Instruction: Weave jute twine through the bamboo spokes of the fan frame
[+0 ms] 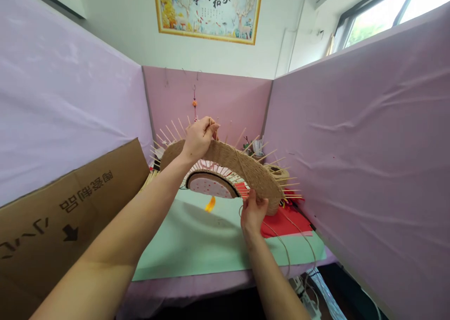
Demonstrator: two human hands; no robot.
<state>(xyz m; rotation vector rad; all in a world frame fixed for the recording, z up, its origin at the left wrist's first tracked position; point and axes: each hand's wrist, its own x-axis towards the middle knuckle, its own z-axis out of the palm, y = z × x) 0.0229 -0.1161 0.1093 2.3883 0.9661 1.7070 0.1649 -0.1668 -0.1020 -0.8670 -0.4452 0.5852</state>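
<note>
A round woven piece [246,167], made of jute twine wound through radiating thin wooden sticks, is held up above the table. Its centre is a white disc with red dots [211,187]. My left hand [198,137] is closed, pinching the top rim among the sticks. My right hand [253,212] is closed on the lower right edge of the woven band. A loose strand of twine [284,245] hangs from the piece toward the table's front edge. A twine spool [279,172] stands just behind the piece.
A green mat [197,245] covers the table, with red paper [288,221] at the right. A cardboard sheet [63,212] leans at the left. Pink partition walls [369,146] enclose three sides. A cup of sticks [258,148] stands at the back. Cables [309,292] lie below the front edge.
</note>
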